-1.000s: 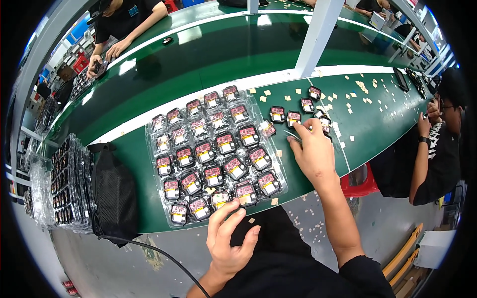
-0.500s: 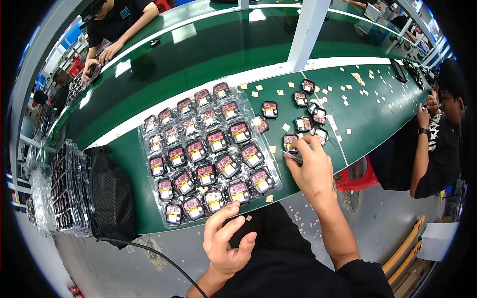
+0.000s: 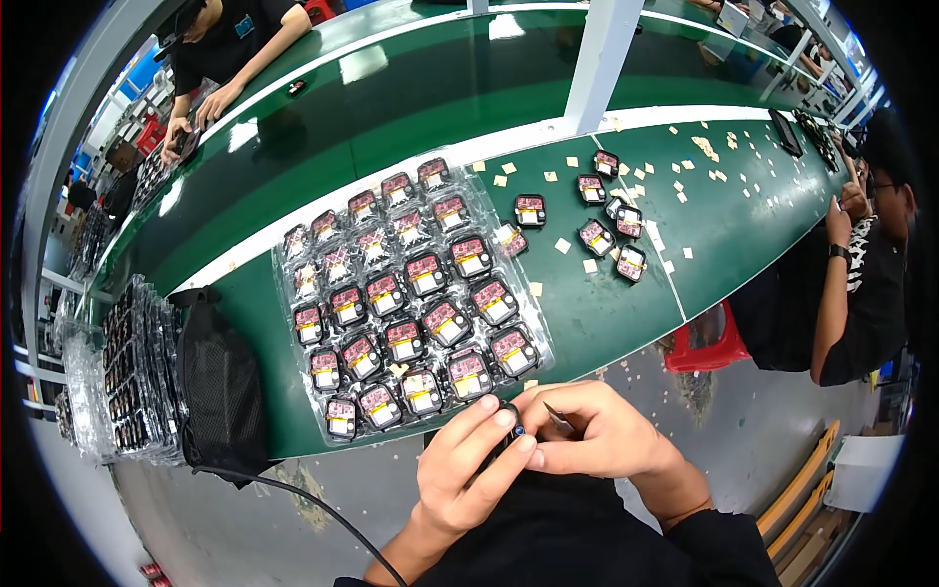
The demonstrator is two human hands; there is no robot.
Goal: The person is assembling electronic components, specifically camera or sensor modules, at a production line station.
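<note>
Just past the table's near edge, my left hand (image 3: pixel 460 470) is closed on a small black electronic device (image 3: pixel 513 423), mostly hidden by my fingers. Its edge shows a small blue spot. Against it works my right hand (image 3: pixel 602 435), closed, with pointed metal tweezers (image 3: pixel 558 419) jutting from the fingers. In front of them a clear plastic tray (image 3: pixel 541 323) holds rows of rounded-square black devices with red and white faces, such as this device (image 3: pixel 469 374). More such devices lie loose to the tray's right, one of them a black device (image 3: pixel 631 263).
Small pale square pieces (image 3: pixel 562 246) are scattered over the green table (image 3: pixel 626 318). A black mesh bag (image 3: pixel 223 382) and stacked trays (image 3: pixel 137 372) stand at the left. A white post (image 3: pixel 599 73) rises behind. Co-workers sit at the right and far left.
My right hand has come back from the loose devices to meet my left at the near edge. One black device has left the loose group and is now between my hands.
</note>
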